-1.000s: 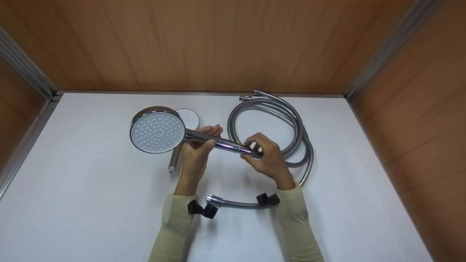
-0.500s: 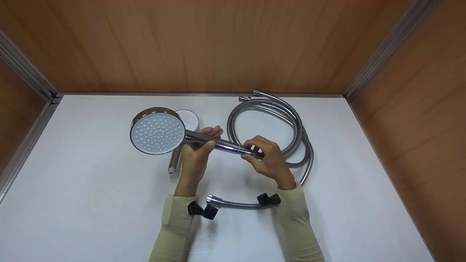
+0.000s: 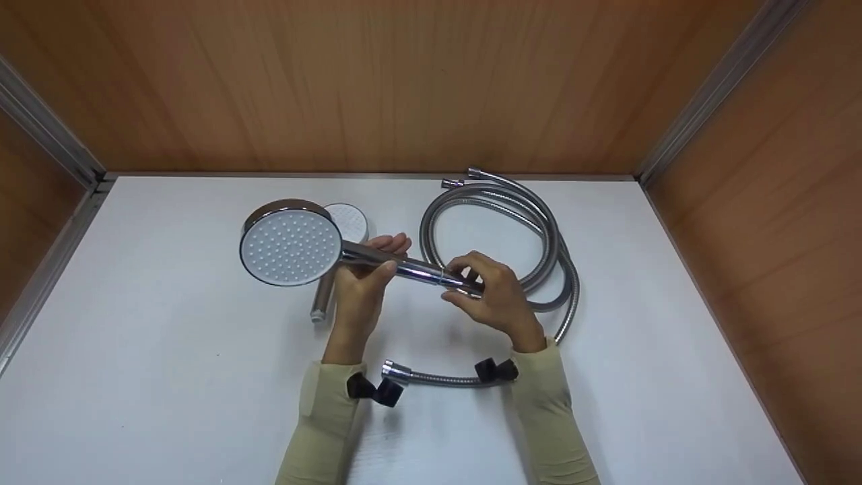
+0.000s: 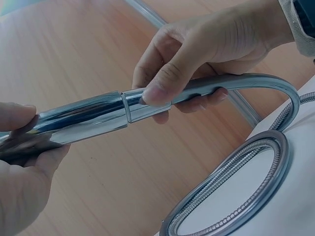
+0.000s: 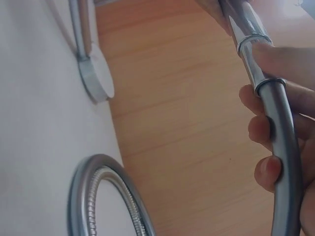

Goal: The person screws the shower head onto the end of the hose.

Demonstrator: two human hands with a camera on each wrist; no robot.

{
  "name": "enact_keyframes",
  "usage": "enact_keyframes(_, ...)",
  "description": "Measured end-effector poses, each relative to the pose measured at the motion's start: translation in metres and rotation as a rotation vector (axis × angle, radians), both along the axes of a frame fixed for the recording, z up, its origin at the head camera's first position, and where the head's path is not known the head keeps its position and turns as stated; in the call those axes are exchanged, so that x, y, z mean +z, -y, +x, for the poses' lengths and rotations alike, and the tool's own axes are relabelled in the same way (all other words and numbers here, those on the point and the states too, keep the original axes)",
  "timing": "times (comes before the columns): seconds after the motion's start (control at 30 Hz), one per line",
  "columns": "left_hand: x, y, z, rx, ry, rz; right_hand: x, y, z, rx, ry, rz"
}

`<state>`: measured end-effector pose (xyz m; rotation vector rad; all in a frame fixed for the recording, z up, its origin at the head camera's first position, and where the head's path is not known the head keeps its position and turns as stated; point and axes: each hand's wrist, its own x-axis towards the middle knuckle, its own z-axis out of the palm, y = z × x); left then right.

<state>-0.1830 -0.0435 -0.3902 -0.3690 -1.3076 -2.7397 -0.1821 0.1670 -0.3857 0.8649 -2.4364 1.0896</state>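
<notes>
A large chrome shower head with a white nozzle face is held above the table, its face toward the head camera. My left hand holds its chrome handle, thumb on the near side and fingers stretched behind. At the handle's end sits the chrome connector of a smooth grey shower hose; a thin seam shows between them. My right hand grips this end, its thumb on the connector and several fingers around the hose in the right wrist view.
Behind my left hand a smaller shower head lies on the white table. Coiled hoses lie back right, and a ribbed metal hose end lies between my forearms. Wooden panels enclose the back and sides.
My right hand's thumb and fingers have shifted slightly around the connector, the thumb now a little lower. My left hand and the shower head stay nearly still.
</notes>
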Motion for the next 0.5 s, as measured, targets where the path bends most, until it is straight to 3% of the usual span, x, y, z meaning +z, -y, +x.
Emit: enact_keyframes(0.5,0.0029,-0.001,0.0022,0.018,0.016,-0.022,0.0008,0.0001,0.0014,-0.001,0.018,-0.035)
